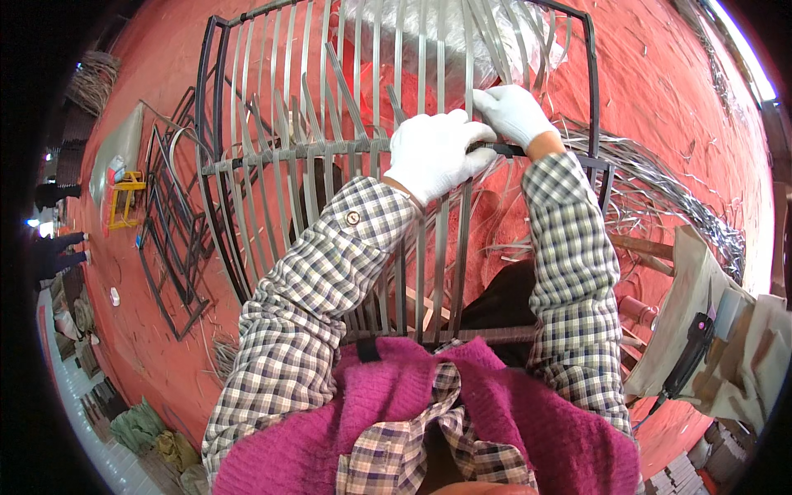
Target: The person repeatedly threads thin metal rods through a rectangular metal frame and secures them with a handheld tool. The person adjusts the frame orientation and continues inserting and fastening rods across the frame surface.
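The black frame (592, 82) lies toward twelve o'clock; my left hand (433, 157) curls at its crossbar (509, 150), my right hand (518, 114) beside a grey strip (469, 49). I cannot tell whether either's fingers grip; slack tension could let the strip slip.

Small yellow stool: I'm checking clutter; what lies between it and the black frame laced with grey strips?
Thin black frames lie jumbled on the red floor between the stool and the laced frame, in the head view.
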Demonstrator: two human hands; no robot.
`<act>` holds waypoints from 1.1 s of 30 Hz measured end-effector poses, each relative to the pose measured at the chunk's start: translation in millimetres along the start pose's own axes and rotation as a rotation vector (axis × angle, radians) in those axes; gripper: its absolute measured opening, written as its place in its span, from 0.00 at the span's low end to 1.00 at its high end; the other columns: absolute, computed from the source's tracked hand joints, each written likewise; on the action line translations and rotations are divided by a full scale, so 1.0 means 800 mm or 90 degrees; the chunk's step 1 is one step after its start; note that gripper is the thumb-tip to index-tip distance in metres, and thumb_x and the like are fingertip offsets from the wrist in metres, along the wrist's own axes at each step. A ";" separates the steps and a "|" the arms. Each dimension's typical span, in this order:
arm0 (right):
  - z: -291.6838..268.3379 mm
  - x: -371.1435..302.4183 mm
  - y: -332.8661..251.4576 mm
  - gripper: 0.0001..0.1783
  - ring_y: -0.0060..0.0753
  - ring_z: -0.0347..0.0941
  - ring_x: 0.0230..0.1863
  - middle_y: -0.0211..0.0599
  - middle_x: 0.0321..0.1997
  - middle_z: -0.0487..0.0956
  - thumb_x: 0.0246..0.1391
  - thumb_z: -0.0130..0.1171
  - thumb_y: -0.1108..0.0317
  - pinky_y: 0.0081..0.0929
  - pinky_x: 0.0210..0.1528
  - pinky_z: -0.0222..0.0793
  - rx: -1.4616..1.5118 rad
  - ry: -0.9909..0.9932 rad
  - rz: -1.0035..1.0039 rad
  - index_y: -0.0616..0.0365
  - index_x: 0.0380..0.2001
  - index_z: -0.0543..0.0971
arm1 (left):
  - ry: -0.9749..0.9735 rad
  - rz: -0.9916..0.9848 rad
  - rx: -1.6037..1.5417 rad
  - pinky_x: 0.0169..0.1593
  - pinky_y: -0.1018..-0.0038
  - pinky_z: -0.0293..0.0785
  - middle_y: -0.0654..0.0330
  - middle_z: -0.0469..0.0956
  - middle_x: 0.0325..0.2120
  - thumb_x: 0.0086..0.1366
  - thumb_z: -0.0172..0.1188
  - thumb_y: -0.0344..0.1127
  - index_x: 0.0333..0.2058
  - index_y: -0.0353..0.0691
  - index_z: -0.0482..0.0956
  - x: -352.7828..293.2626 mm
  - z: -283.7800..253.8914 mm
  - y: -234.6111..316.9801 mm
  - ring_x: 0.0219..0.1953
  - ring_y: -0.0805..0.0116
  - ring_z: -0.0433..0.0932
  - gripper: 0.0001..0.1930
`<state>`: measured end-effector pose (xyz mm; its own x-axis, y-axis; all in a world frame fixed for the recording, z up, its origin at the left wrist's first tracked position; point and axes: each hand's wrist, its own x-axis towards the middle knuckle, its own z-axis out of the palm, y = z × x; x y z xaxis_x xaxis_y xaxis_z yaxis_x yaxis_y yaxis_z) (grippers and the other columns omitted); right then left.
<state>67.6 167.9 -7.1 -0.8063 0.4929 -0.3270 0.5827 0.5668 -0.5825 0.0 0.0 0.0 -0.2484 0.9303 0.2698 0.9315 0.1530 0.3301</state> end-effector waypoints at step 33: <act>0.034 -0.181 -0.035 0.15 0.19 0.65 0.26 0.27 0.23 0.73 0.61 0.48 0.66 0.20 0.32 0.63 0.535 0.197 -0.103 0.63 0.26 0.78 | -0.288 -0.045 -0.113 0.47 0.70 0.74 0.64 0.81 0.40 0.65 0.49 0.54 0.46 0.54 0.78 0.020 -0.016 -0.003 0.44 0.64 0.80 0.18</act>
<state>165.2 62.8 36.1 -0.7382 0.6727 -0.0501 0.1011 0.0369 -0.9942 -10.0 10.4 15.1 -0.1317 0.9772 -0.1663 0.8467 0.1982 0.4938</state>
